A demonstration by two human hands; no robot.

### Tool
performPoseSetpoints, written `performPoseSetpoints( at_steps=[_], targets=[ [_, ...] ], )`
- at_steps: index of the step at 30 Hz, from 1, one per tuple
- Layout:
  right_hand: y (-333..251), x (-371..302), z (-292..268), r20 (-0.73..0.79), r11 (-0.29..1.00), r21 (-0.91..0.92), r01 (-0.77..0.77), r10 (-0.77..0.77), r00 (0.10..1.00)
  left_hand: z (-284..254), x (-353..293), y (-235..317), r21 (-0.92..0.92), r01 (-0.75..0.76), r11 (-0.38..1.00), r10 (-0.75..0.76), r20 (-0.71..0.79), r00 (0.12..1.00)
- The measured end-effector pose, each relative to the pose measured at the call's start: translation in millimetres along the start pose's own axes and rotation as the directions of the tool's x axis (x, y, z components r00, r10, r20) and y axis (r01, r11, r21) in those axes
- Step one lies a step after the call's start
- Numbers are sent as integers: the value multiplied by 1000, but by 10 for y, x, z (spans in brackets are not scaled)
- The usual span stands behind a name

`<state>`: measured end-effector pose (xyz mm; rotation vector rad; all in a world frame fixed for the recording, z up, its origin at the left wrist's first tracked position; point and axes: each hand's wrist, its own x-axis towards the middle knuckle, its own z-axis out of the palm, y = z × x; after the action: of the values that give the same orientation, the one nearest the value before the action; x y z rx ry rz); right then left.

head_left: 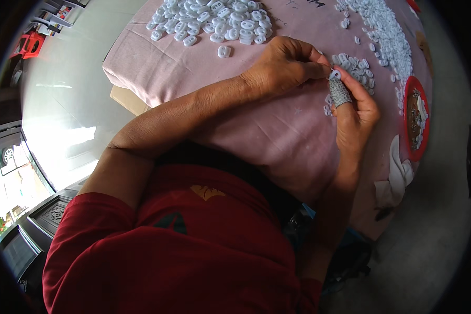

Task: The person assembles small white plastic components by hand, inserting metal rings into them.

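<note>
My right hand (357, 107) pinches a small white plastic piece (336, 75) with a hole in it, between thumb and fingers. A grey speckled cover (339, 93) sleeves that thumb. Against the piece's left side, my left hand (290, 65) is closed in a pinch; whatever lies between its fingertips is too small to make out. Just behind and under the hands lies a small cluster of white pieces (353, 65). Farther left is a large heap of white oval two-hole pieces (209, 21), with one loose piece (224, 51) in front of it.
A pink cloth (267, 125) covers the table. Small white parts (384, 31) spread along its far right. At the right edge stands a red round tray (425, 141) holding tiny metal-looking and white parts, with a crumpled white cloth (399, 175) nearby. Red stool-like furniture (34, 44) is at the far left.
</note>
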<state>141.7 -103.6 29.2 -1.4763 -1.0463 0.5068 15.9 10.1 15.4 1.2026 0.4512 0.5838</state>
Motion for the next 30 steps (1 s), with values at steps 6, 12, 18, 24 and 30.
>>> performPoseSetpoints(
  at_steps=[6,12,18,24,30],
  targets=[
    [43,11,4,-12,999,-9,36,-36,999,26,-3,-20,70,-75,995,79,-44,996],
    [108,18,-4,-15,992,-71,108,-109,994,45,-6,-30,99,-107,989,113,-63,992],
    [143,48,46,-20,978,-137,155,-159,987,56,41,-60,-84,7,996,-15,-97,995],
    [73,48,97,4,939,-196,283,-288,958,31,50,-25,-254,189,948,-197,-3,980],
    [131,32,56,11,867,-400,298,-320,947,74,2,76,-185,240,953,-249,-26,968]
  ],
)
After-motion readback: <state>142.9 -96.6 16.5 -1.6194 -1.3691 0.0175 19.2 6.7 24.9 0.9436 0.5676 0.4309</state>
